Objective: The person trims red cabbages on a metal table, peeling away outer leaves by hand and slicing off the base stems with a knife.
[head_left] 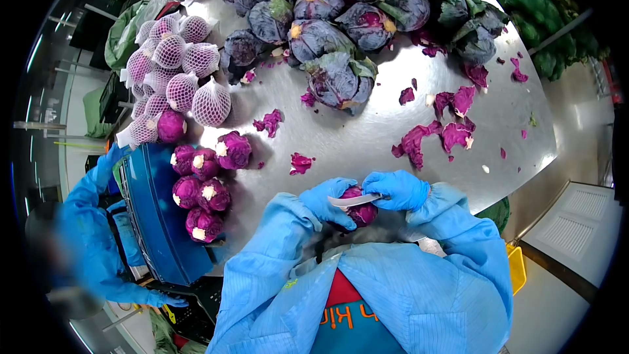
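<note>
One red cabbage (pixel 363 214) cupped in the half-curled, gloved left hand (pixel 325 202), a knife (pixel 350 201) gripped in the closed, gloved right hand (pixel 401 189), blade held across the red cabbage.

A: Qk q: what's everything on?
B: Smooth, shiny silver-grey metal worktop (pixel 367 137).
A: Far side?
B: Big, round, dusky purple-grey leafy cabbages (pixel 319 40), bunched tog.
A: L side?
B: Pile of round purple cabbages in white mesh nets (pixel 183 92); nr. them, several bare, glossy purple cabbages w/ pale cut stems (pixel 236 151).
A: R side?
B: Torn, crinkled magenta leaf scraps (pixel 413 144), scattered; a few more mid-worktop.
</note>
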A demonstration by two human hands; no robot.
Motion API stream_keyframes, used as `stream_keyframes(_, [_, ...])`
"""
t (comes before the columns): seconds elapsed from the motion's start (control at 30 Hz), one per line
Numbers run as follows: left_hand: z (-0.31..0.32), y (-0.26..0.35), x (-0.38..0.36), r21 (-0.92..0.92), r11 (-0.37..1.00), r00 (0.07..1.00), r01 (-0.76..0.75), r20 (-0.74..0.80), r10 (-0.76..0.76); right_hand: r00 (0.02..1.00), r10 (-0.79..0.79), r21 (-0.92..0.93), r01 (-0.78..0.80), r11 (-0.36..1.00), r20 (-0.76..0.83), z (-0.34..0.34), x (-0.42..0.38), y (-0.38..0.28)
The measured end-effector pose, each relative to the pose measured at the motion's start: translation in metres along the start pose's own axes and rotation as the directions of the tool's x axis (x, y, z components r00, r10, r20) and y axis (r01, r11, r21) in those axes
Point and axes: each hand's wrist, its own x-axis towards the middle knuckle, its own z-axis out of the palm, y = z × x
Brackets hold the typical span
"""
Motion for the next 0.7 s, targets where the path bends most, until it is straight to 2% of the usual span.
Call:
stream_keyframes(0.03, [-0.002, 0.003, -0.001, 0.032, 0.999, 1.000, 0.023, -0.001, -0.023, 0.999, 0.035, -0.055, -0.034, 0.998, 0.021, 0.000, -0.003, 0.001])
stream_keyframes(0.1, [0.002, -0.004, -0.010, 0.002, 1.000, 0.994, -0.004, -0.109, 0.004, 0.993, 0.108, -0.170, -0.098, 0.981, 0.056, -0.002, -0.017, 0.009])
stream_keyframes(0.17, [0.004, -0.017, -0.023, -0.086, 0.996, 0.985, 0.000, -0.170, -0.015, 0.976, 0.214, -0.186, -0.220, 0.958, -0.050, -0.004, -0.049, 0.035])
stream_keyframes(0.2, [0.008, -0.022, -0.026, -0.097, 0.995, 0.977, -0.025, -0.213, 0.003, 0.927, 0.305, -0.183, -0.346, 0.920, -0.218, -0.007, -0.067, 0.046])
stream_keyframes(0.23, [0.014, -0.028, -0.030, -0.108, 0.993, 0.967, -0.048, -0.254, 0.019, 0.836, 0.436, -0.162, -0.506, 0.847, -0.334, -0.014, -0.084, 0.056])
stream_keyframes(0.27, [0.016, -0.026, -0.032, -0.119, 0.990, 0.955, -0.072, -0.295, 0.034, 0.734, 0.525, -0.241, -0.654, 0.717, -0.431, -0.022, -0.088, 0.057])
stream_keyframes(0.33, [0.023, -0.018, -0.031, -0.078, 0.995, 0.946, -0.056, -0.324, 0.028, 0.590, 0.412, -0.154, -0.681, 0.716, -0.694, -0.024, -0.097, 0.056])
stream_keyframes(0.4, [0.024, -0.010, -0.023, 0.005, 0.999, 0.944, -0.046, -0.327, 0.045, 0.562, 0.530, 0.013, -0.678, 0.735, -0.634, -0.023, -0.080, 0.028])
stream_keyframes(0.43, [0.023, -0.005, -0.019, 0.071, 0.997, 0.949, -0.038, -0.310, 0.058, 0.590, 0.558, 0.188, -0.570, 0.800, -0.584, -0.003, -0.077, 0.038])
stream_keyframes(0.47, [0.022, -0.004, -0.014, 0.089, 0.996, 0.958, -0.031, -0.282, 0.055, 0.713, 0.500, 0.228, -0.448, 0.864, -0.491, -0.004, -0.059, 0.014])
stream_keyframes(0.53, [0.020, -0.005, -0.007, 0.127, 0.992, 0.972, -0.015, -0.230, 0.044, 0.839, 0.430, 0.294, -0.340, 0.893, -0.335, 0.005, -0.030, -0.015])
stream_keyframes(0.57, [0.018, -0.004, -0.003, 0.086, 0.995, 0.980, -0.060, -0.187, 0.075, 0.906, 0.317, 0.313, -0.226, 0.922, -0.280, 0.009, -0.018, -0.023])
stream_keyframes(0.6, [0.016, -0.004, 0.001, 0.041, 0.994, 0.983, -0.098, -0.149, 0.104, 0.948, 0.205, 0.272, -0.136, 0.953, -0.243, 0.020, -0.017, -0.017])
stream_keyframes(0.63, [0.014, -0.004, 0.001, -0.006, 0.991, 0.985, -0.133, -0.115, 0.132, 0.955, 0.197, 0.200, -0.153, 0.968, -0.220, 0.025, -0.017, -0.020])
stream_keyframes(0.7, [0.024, -0.018, -0.003, 0.124, 0.987, 0.957, -0.105, -0.256, 0.134, 0.965, 0.183, 0.116, -0.163, 0.980, -0.186, 0.031, -0.020, -0.021])
